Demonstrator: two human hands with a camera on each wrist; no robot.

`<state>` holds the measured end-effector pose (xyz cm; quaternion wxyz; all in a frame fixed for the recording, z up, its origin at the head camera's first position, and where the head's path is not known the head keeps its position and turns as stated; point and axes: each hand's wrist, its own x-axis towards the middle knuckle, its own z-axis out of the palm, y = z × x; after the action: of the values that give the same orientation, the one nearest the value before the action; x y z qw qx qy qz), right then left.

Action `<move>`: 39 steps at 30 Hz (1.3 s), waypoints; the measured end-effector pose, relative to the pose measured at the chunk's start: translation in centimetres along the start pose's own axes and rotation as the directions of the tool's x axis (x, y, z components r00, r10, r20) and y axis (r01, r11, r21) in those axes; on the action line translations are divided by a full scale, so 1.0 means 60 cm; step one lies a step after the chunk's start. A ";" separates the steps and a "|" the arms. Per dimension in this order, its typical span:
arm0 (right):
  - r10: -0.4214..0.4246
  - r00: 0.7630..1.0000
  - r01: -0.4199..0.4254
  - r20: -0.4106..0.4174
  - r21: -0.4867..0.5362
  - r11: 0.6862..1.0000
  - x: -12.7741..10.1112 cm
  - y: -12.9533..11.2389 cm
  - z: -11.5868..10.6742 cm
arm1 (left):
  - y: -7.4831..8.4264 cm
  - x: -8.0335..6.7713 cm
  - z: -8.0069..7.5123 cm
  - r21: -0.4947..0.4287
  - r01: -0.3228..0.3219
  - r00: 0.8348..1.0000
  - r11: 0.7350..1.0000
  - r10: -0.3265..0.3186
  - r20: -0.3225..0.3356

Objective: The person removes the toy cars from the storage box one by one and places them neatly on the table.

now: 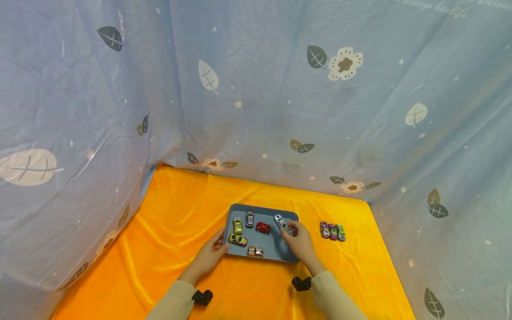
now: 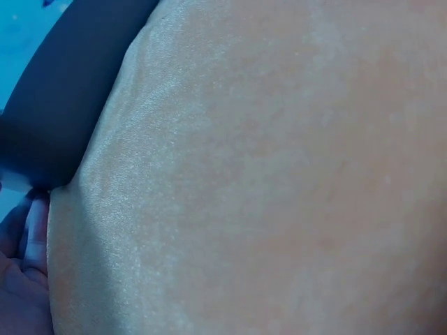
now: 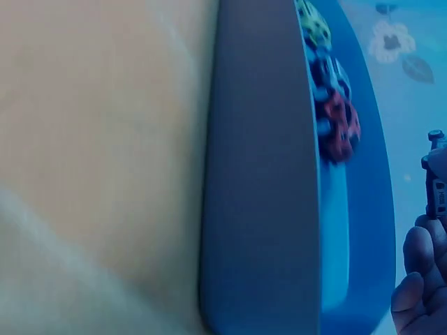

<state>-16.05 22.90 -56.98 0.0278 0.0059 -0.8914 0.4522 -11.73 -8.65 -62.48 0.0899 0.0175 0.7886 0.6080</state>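
From the head view, a flat grey-blue rectangular tray lay on a tabletop draped in bright orange cloth, with a pale blue sheet printed with leaves and flowers hung behind and to both sides. The left hand rested against the tray's left edge with its fingers straight. The right hand pinched a small white toy car at the tray's far right corner. Elsewhere on the tray sat a grey toy car, a yellow-green toy car, a red toy car, a second yellow toy car and an orange toy car. Three more toy cars in a row stood on the cloth to the right of the tray, apart from it. In the left wrist view, the cloth filled most of the frame, the tray's dark edge showed at upper left and fingertips touched it at the lower left. In the right wrist view, the tray's rim ran upright through the frame, the red car and other cars lay on it, and the white car was held just above curled fingers at the right edge.
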 end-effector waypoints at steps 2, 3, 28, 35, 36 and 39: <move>0.023 0.999 -0.023 -0.023 -0.006 1.000 0.002 0.010 -0.013 | -0.001 0.000 0.001 0.000 0.002 1.000 1.000 -0.002 0.000; 0.034 0.999 -0.034 -0.030 -0.004 0.999 0.002 0.015 -0.019 | -0.001 0.000 0.001 0.000 0.004 1.000 1.000 -0.004 0.001; 0.217 0.961 -0.228 -0.170 -0.045 0.973 -0.011 0.120 -0.147 | 0.000 0.006 0.002 0.000 0.012 1.000 1.000 -0.012 0.004; 0.295 0.929 -0.307 -0.222 -0.024 0.951 -0.016 0.152 -0.191 | -0.005 0.007 0.003 -0.003 0.019 1.000 1.000 -0.019 0.008; 0.306 0.922 -0.320 -0.237 -0.021 0.947 -0.017 0.158 -0.196 | -0.005 0.008 0.003 -0.003 0.019 1.000 1.000 -0.019 0.009; 0.343 0.899 -0.357 -0.272 -0.002 0.934 -0.020 0.177 -0.210 | -0.004 0.008 0.002 0.000 0.015 1.000 1.000 -0.015 0.005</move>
<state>-14.66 39.32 -58.17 0.0661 -0.2162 -0.8773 0.4234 -12.14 -8.53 -62.81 0.0966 0.0130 0.7883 0.6075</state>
